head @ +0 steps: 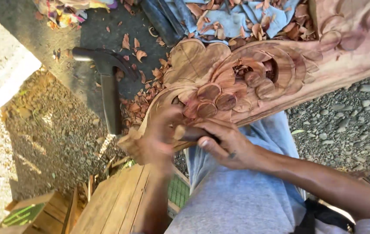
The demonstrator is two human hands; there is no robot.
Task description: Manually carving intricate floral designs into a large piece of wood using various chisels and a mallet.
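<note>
Two hands met at the lower end of a carved wooden beam (254, 73), which lay slanted across the person's lap, over grey trousers (237, 190). The beam's surface bore round berry-like bosses and curved leaf shapes cut in relief. The right hand (226, 145) was curled around a dark tool handle (193, 133), thumb laid along it, with the handle pointing toward the carving's edge. The left hand (156, 136) was blurred; its fingers seemed pressed together against the beam's pale lower edge and the tool's front end, but I could not tell exactly what it pinched. The tool's tip was hidden between the hands.

Wood chips (135, 102) lay scattered on the dark ground beside the beam, thickest near its left end. A dark mallet (107, 82) lay on that ground, well apart from both hands, its handle pointing toward the person. A blue cloth (237, 19) strewn with chips lay beyond the beam. Slatted wooden crates (115, 203) stood below the left forearm, and gravel (345, 121) covered the ground on the right.
</note>
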